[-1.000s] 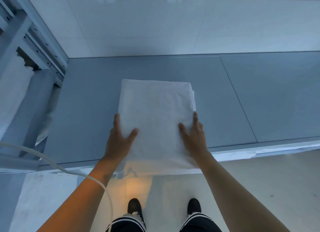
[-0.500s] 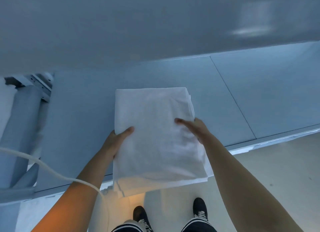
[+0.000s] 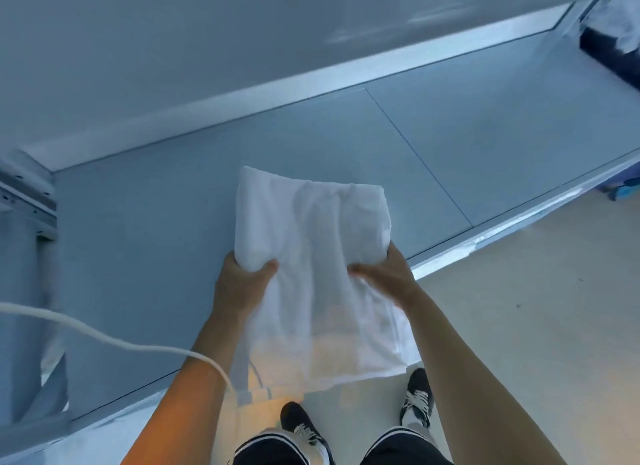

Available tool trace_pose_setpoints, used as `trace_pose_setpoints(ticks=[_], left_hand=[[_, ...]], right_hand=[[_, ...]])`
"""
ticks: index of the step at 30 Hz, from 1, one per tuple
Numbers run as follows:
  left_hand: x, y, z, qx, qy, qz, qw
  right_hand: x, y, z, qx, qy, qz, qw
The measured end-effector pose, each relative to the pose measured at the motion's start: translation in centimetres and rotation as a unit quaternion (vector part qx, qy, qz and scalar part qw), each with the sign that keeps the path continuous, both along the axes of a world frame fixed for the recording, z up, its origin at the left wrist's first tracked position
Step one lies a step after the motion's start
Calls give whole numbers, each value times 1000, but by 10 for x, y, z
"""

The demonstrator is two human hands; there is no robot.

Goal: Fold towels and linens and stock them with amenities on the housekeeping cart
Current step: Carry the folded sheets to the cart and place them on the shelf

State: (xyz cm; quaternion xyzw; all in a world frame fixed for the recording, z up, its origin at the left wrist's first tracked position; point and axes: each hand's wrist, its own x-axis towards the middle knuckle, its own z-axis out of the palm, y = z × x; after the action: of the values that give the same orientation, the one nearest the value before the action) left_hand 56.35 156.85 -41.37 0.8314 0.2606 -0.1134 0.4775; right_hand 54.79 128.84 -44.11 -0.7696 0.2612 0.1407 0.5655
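Linen, a folded white bundle [image 3: 311, 256], is lying half over the front edge of the grey shelf [image 3: 156, 222], its far part over the surface and its near part hanging toward the person's shoes [image 3: 417, 397]. The left hand [image 3: 242, 277] is gripping the bundle's left edge with the thumb on top, and the right hand [image 3: 384, 274] is pinching the right edge the same way, probably so the layers are staying together as one stack. Creases are bunching between the thumbs, a sign of squeezing. A white cable [image 3: 104, 336] is trailing over the left forearm. Whether the far end is touching the shelf or being carried just above it I cannot tell.
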Motion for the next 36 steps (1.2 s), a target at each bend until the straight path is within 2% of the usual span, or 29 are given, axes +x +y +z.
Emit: trace_pose_setpoints(ticks=[5,12,18,24,29,33,36], left_hand=[[-32,-85,47,88,-52,-81,991],[-62,-217,115,109,-76,-179,975],[-97,-348,162,68,-103,-244,962],[-128,-485,178,-4,-112,-309,945],[-149,-583,182,-67,-110,-343,930],[-173,-646,192,-72,-103,-383,915],[-186,-687,201,-48,-107,-424,898]], right_hand=[[-53,-23,46,-138,-13,-46,989],[-116,-121,110,-260,-69,-125,955],[-165,-246,148,-281,-66,-198,937],[-228,-372,185,-320,-107,-277,900],[-281,-467,211,-365,-137,-281,877],[-316,-524,216,-373,-131,-299,869],[-338,-548,212,-353,-128,-355,856]])
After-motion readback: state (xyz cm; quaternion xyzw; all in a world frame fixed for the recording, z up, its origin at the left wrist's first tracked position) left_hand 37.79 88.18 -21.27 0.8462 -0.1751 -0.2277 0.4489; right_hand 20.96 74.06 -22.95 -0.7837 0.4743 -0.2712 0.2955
